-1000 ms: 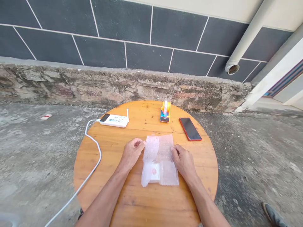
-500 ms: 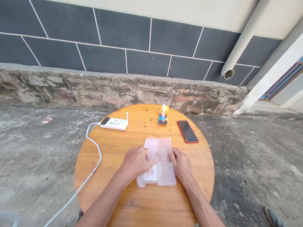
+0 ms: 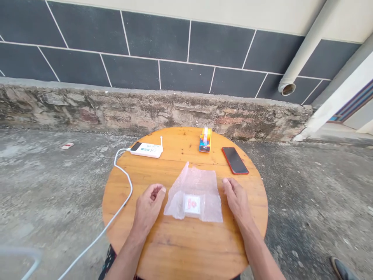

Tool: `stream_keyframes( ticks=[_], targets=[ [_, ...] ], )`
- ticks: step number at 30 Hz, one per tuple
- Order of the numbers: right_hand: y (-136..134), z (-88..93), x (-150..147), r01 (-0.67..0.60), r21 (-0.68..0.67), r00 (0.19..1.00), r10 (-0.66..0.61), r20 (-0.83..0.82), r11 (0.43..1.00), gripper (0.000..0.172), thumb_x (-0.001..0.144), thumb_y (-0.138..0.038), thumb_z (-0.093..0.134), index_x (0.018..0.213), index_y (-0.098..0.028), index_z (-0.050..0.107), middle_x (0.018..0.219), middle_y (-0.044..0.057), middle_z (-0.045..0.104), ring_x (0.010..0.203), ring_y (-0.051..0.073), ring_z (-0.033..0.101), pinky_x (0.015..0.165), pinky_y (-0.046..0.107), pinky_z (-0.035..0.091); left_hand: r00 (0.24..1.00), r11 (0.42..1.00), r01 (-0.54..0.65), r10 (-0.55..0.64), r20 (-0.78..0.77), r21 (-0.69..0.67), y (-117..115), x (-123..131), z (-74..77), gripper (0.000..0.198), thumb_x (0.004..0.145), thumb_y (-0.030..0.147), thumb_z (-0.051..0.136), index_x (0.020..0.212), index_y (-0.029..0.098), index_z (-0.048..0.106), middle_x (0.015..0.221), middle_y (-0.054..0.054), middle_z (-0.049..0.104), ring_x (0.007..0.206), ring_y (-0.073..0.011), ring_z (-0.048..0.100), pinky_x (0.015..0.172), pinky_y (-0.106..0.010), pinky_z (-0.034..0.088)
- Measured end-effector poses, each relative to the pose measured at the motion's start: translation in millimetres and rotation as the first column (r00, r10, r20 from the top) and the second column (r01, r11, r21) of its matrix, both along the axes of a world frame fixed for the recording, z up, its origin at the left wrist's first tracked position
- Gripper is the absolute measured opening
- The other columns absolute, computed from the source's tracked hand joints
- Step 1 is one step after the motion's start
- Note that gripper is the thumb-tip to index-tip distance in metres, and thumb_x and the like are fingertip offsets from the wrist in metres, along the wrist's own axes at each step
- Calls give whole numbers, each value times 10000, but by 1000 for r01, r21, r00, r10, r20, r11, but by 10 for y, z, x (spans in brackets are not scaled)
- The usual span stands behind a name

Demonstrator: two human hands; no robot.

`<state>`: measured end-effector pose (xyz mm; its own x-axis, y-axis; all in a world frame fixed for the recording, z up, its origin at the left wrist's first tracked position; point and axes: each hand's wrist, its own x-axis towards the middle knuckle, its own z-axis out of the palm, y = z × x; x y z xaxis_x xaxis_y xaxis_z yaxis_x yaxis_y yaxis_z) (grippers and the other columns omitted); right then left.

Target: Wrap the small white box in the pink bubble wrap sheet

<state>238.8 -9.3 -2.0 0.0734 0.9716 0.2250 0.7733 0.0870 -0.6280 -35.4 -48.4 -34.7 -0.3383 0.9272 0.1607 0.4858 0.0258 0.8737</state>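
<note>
A small white box [image 3: 192,204] with red print lies near the front edge of a sheet of pinkish bubble wrap [image 3: 201,179]. The wrap is spread out on the round wooden table [image 3: 186,245], its left part creased and lifted. To the left of the sheet is my left hand [image 3: 149,206], fingers loosely curled and thumb apart, with nothing in it. My right hand [image 3: 237,198] rests just past the sheet's right edge, loosely bent and holding nothing. Neither hand touches the wrap.
At the back stands a yellow and blue tape dispenser [image 3: 205,140]. A red-edged phone [image 3: 234,160] lies at the right. On the left is a white power bank-like device [image 3: 147,150] with a white cable [image 3: 128,194] running off the table.
Both hands have let go of the bubble wrap and moved apart. The left flap, folded over before, now lies opened out to the left, and the box shows more fully.
</note>
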Motion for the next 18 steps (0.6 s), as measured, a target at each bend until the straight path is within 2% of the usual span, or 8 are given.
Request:
stream_keyframes(
  ticks=[3, 5, 7, 8, 10, 14, 16, 18],
  targets=[
    [-171, 106, -8, -173, -23, 965, 165, -205, 985, 407, 946, -473, 326, 940, -184, 612, 894, 57, 674, 859, 205, 612, 714, 269, 460, 995, 984, 99, -94, -39, 147, -62, 21, 34, 386, 857, 415, 502, 1150, 184, 601, 1123, -97, 636, 1039, -231, 594, 906, -362, 475],
    [-261, 139, -53, -277, -44, 926, 255, -278, 960, 349, 887, -483, 470, 1014, -197, 624, 1035, 70, 671, 998, 237, 599, 841, 321, 463, 971, 935, 221, -185, -150, 278, -105, 37, 66, 375, 884, 376, 473, 1206, 228, 597, 1430, -89, 405, 1290, -269, 403, 1064, -442, 339],
    [-326, 147, -95, -329, -27, 915, 312, -255, 944, 317, 828, -435, 583, 1049, -212, 625, 1146, 82, 641, 1092, 254, 569, 941, 376, 430, 931, 891, 335, -263, -255, 305, -137, 53, 89, 343, 913, 360, 423, 1152, 251, 644, 1547, -26, 194, 1396, -291, 213, 1123, -493, 221],
    [-360, 149, -104, -356, 5, 906, 346, -242, 934, 273, 826, -395, 595, 1032, -219, 630, 1173, 84, 628, 1112, 251, 561, 960, 389, 423, 915, 886, 368, -291, -279, 284, -147, 56, 96, 349, 930, 357, 389, 1122, 253, 661, 1557, -9, 173, 1410, -289, 170, 1130, -503, 201],
    [-459, 160, -81, -456, 57, 860, 456, -229, 888, 157, 870, -309, 540, 972, -243, 640, 1174, 69, 625, 1110, 227, 569, 950, 389, 440, 901, 889, 395, -324, -289, 233, -157, 48, 103, 398, 957, 350, 312, 1072, 244, 678, 1544, -7, 226, 1419, -272, 141, 1135, -505, 193],
    [-823, 190, 110, -709, 8, 695, 701, -158, 705, 206, 861, -222, 556, 1012, -336, 638, 1089, 10, 666, 1148, 223, 554, 977, 431, 438, 905, 906, 385, -333, -263, 179, -180, -15, 108, 514, 975, 326, 215, 858, 225, 705, 1489, -1, 356, 1411, -252, 174, 1134, -498, 211],
    [-1004, 183, 230, -717, -30, 694, 708, -130, 697, 278, 813, -267, 636, 1073, -364, 626, 1048, 9, 683, 1206, 261, 513, 1003, 490, 413, 887, 906, 397, -339, -313, 146, -204, -34, 98, 488, 960, 324, 278, 717, 219, 688, 1454, -2, 411, 1397, -269, 208, 1116, -505, 246],
    [-1096, 177, 322, -668, -95, 744, 660, -109, 738, 205, 807, -349, 646, 1012, -348, 659, 979, 27, 695, 1199, 301, 514, 966, 519, 435, 853, 908, 405, -333, -402, 109, -233, -30, 71, 392, 906, 329, 424, 608, 206, 647, 1416, -19, 456, 1372, -306, 254, 1083, -518, 293]
  ],
)
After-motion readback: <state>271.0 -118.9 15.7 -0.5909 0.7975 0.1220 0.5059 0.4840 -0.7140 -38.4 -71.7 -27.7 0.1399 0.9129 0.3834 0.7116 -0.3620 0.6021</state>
